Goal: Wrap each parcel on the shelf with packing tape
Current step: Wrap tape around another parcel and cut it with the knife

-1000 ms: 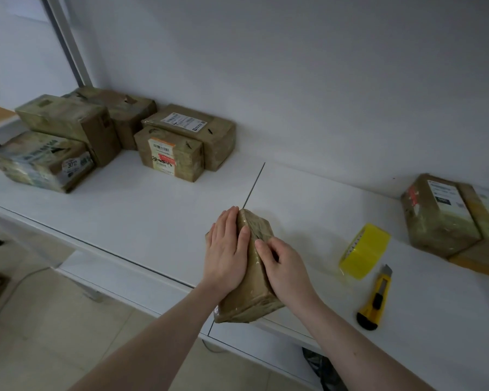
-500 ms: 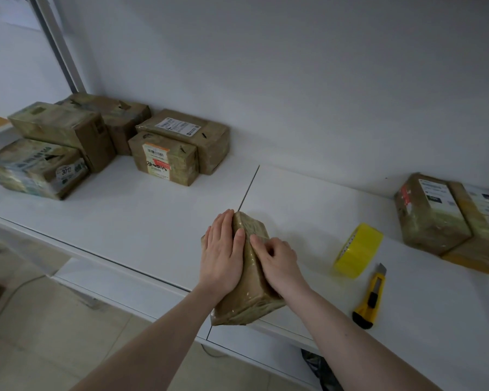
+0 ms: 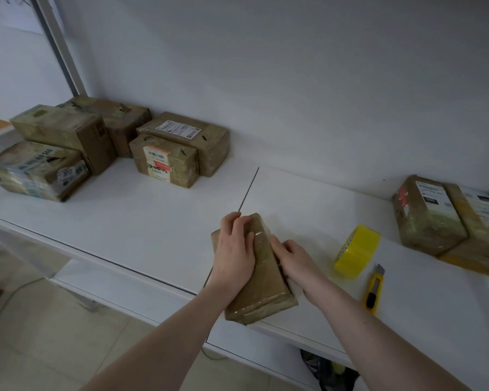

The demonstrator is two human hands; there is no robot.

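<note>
Two hands work one parcel at the front edge of the shelf, seemingly smoothing tape down. Left hand lies flat on top, fingers straight; right hand presses the parcel's right side, fingers loosely bent. Next likely needs the tape roll, right of the parcel.

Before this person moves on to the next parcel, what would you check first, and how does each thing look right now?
1. Parcel held by both hands: ok; left hand lies on top, right hand presses its side.
2. Parcel fully on the shelf: not ok, its near end overhangs the edge.
3. Tape roll close by: ok.
4. Utility knife blade retracted: not ok, its tip shows.
5. Tape smoothed all round: cannot tell.
</note>
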